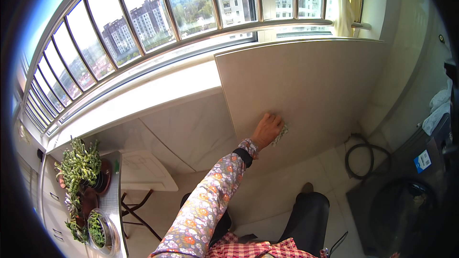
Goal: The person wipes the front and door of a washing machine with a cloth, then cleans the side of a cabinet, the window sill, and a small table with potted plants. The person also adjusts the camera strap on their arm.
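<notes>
My left hand (pixel 267 130), in a floral sleeve with a dark band at the wrist, reaches out to a large beige panel (pixel 296 81). Its fingers are curled round a crumpled, pale patterned cloth (pixel 281 136), pressed against the panel's face. Only a small part of the cloth shows past the fingers. The panel stands tilted below the window, its top edge near the sill. My right hand is out of view.
Metal window bars (pixel 168 7) run above a white sill (pixel 143 100). Potted plants (pixel 79 167) stand on a table at left, near a folding stool (pixel 138 210). A dark front-loading machine (pixel 406 210) and a coiled grey hose (pixel 361 160) are at right.
</notes>
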The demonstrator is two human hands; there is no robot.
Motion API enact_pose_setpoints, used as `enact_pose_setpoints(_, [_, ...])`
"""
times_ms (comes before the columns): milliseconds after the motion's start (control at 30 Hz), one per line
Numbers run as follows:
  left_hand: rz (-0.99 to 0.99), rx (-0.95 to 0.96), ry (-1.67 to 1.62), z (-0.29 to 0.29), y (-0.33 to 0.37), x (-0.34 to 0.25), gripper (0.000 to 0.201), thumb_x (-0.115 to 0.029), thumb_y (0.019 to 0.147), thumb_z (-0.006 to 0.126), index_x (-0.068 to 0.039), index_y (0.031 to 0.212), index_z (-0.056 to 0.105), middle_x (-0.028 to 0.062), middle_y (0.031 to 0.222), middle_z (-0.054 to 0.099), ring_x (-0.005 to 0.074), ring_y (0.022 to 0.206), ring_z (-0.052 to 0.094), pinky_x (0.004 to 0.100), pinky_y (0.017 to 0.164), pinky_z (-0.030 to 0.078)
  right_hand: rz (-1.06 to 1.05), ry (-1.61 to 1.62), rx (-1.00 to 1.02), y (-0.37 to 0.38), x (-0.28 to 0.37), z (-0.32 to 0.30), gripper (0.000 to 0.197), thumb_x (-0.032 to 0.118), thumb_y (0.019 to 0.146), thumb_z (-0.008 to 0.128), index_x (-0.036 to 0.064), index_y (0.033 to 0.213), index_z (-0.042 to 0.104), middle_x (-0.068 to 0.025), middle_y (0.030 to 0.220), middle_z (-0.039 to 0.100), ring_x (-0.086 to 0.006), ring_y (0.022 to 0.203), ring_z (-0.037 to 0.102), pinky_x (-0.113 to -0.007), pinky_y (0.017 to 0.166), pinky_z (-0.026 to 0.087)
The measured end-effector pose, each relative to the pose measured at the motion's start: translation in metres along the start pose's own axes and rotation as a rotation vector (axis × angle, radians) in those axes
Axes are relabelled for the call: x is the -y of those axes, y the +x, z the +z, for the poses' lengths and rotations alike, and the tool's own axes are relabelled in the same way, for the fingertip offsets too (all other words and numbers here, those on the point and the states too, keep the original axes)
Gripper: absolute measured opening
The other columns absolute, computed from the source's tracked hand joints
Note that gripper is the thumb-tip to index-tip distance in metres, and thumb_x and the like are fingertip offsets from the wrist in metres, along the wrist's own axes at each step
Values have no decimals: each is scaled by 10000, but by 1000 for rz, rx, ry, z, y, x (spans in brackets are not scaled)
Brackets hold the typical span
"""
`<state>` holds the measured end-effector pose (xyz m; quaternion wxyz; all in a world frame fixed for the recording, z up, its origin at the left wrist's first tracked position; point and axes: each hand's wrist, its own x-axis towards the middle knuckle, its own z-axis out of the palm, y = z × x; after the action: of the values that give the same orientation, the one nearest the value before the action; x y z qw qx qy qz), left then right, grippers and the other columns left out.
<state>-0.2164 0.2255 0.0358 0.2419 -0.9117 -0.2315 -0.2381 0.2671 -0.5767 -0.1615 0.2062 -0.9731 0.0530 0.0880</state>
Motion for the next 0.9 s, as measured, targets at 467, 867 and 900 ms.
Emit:
enact_pose_setpoints(467, [-379,-398,-1,-143,11,106,539,-48,663,744,-179,1178,654,30,949,525,204,909,563,394,903,339,-200,437,659,-98,168,48,600,193,978,569,32,1492,305,-74,841,669,-118,640,630,-228,518,508])
enact_pose_setpoints(867, [-300,-235,-43,-95,-49,68,660,42,594,730,-161,1213,623,46,967,512,213,943,562,397,898,334,-49,948,-530,-43,56,-190,542,306,975,592,199,1478,418,32,774,609,-51,591,507,-198,492,372])
enact_pose_setpoints(900, [-294,-229,-40,-91,-51,66,658,47,597,725,-160,1213,622,47,966,511,214,940,563,399,900,336,35,960,-643,-34,33,-217,569,337,962,604,194,1479,413,27,782,602,-57,589,491,-213,489,352])
